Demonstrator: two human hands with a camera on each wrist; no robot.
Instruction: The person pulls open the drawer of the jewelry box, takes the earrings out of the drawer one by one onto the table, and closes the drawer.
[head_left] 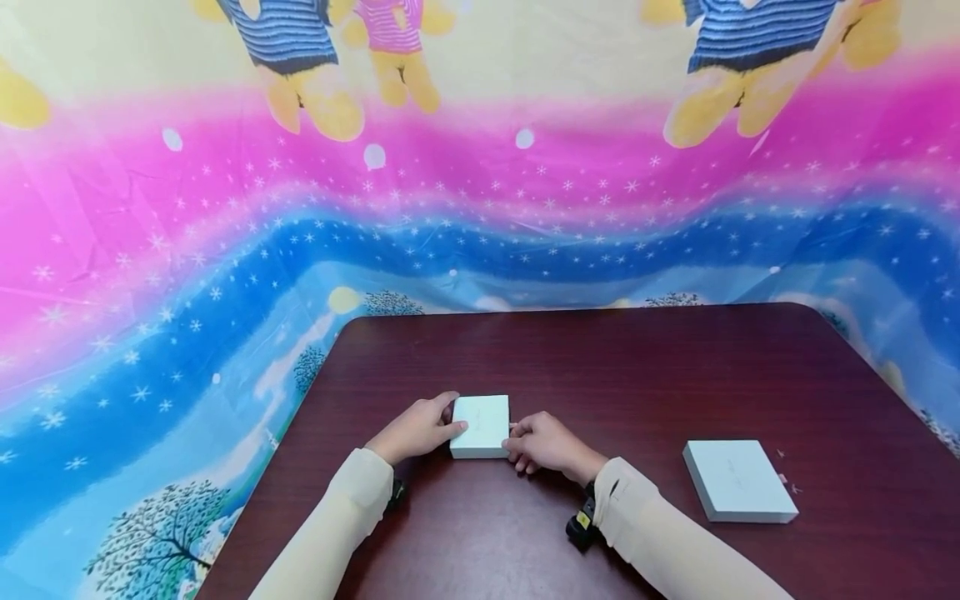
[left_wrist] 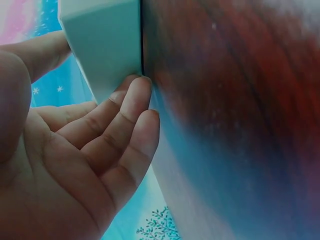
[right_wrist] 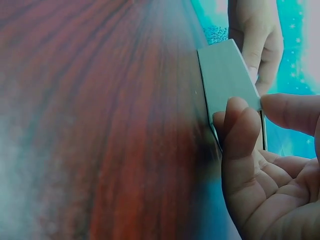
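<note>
A small white flat box [head_left: 480,427] lies on the dark red-brown table, between both hands. Faint lettering, too small to read, marks its lid. My left hand [head_left: 422,428] grips the box's left end, thumb on the top face and fingers along the side. In the left wrist view the fingertips [left_wrist: 136,92] meet the lower edge of the box [left_wrist: 107,45]. At the opposite end, my right hand [head_left: 551,446] has curled fingers and the thumb against the box's edge. The right wrist view shows a narrow dark gap at that end of the box [right_wrist: 227,75], partly hidden by the fingers.
A second white box [head_left: 738,481], larger in view, lies to the right with a small tab [head_left: 782,478] at its right side. The table [head_left: 600,358] has rounded far corners. Behind it hangs a printed cloth [head_left: 480,200] with bears and snowflakes.
</note>
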